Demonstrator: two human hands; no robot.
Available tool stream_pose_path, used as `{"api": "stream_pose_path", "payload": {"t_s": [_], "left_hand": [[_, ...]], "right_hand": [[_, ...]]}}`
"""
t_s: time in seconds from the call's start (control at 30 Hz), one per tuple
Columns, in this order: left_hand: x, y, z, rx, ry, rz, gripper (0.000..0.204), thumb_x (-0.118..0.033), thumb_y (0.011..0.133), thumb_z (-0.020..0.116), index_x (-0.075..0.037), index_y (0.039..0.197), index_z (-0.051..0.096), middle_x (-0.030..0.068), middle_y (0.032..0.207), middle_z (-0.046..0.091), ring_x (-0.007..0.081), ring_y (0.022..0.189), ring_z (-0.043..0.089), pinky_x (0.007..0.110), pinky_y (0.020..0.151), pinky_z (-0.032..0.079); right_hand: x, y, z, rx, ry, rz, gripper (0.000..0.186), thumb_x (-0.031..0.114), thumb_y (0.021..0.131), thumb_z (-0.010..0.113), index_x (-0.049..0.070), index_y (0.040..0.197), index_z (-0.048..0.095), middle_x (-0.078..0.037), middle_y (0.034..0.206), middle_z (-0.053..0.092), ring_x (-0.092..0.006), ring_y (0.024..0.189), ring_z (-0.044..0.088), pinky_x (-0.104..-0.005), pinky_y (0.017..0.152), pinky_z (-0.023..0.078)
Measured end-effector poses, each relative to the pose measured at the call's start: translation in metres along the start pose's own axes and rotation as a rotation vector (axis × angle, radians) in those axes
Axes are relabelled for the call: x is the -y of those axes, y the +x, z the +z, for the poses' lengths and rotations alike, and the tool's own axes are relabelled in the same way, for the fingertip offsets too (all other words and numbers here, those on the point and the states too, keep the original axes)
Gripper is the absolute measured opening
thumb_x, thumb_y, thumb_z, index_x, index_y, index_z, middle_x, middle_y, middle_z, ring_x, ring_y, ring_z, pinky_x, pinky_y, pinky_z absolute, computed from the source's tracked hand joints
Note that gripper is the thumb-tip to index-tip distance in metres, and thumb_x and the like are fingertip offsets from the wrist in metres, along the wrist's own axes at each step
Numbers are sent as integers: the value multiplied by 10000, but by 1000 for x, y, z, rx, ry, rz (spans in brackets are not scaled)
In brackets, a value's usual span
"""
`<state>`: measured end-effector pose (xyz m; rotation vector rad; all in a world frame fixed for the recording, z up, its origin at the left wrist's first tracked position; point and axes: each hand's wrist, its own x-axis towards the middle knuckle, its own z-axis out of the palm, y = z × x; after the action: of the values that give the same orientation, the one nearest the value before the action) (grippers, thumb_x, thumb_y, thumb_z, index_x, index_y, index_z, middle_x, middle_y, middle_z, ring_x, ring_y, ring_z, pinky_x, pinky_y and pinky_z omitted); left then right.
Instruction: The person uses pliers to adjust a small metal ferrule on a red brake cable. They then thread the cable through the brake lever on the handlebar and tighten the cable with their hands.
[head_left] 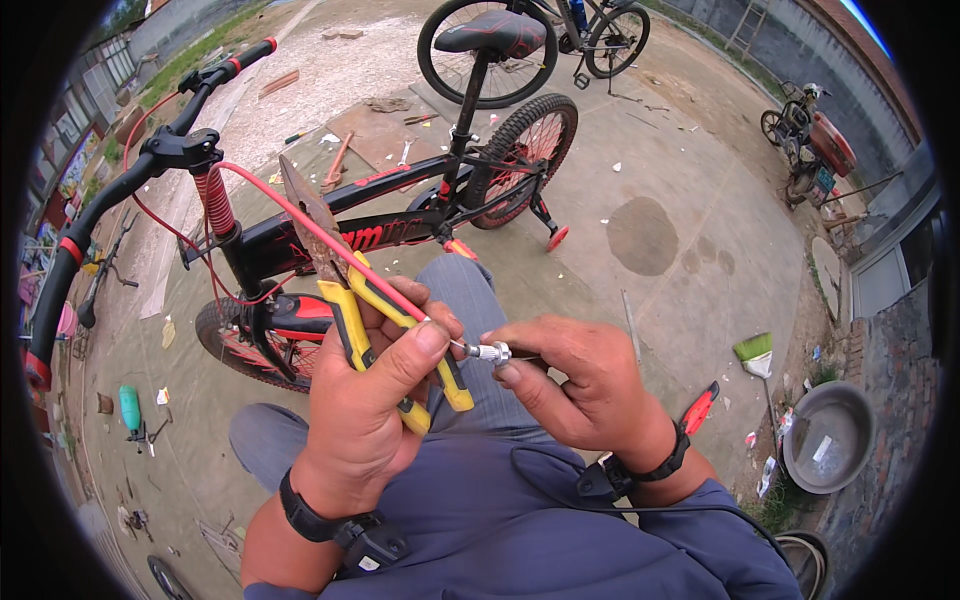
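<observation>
My left hand is closed around a pair of pliers with yellow-and-black handles and rusty jaws pointing up and away. Between its thumb and fingers it also pinches a red brake cable, which runs back to the handlebar. A short inner wire shows at the cable's near end. On it sits a small silver barrel adjuster, pinched by the thumb and forefinger of my right hand. Just beyond my hands a black-and-red bicycle stands upright on its kickstand.
A second bicycle stands behind the first, and a motorcycle is at far right. Tools, including a wrench, lie scattered on the concrete. At right are a red-handled tool, a broom and a grey basin.
</observation>
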<state>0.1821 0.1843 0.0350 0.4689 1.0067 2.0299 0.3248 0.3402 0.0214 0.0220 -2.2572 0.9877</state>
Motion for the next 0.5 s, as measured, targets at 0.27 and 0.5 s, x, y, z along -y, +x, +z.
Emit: {"api": "stream_pose_path", "payload": {"t_s": [0.27,0.5], "left_hand": [[7,-1,1,14,22,-3,402,-69,954,762,-44,1297,555,110,1105,700,183,1006,680,325,883,555],[8,-2,3,23,66,48,437,-19,933,772,-21,1307,546,117,1116,696,188,1044,681,352,942,555]], "right_hand": [[0,2,-2,-51,16,32,250,0,912,762,8,1161,732,-100,899,720,-168,742,669,-287,636,528],[-1,5,1,-95,26,-49,233,-6,896,777,8,1126,747,-97,889,712,-160,727,644,-280,621,505]]}}
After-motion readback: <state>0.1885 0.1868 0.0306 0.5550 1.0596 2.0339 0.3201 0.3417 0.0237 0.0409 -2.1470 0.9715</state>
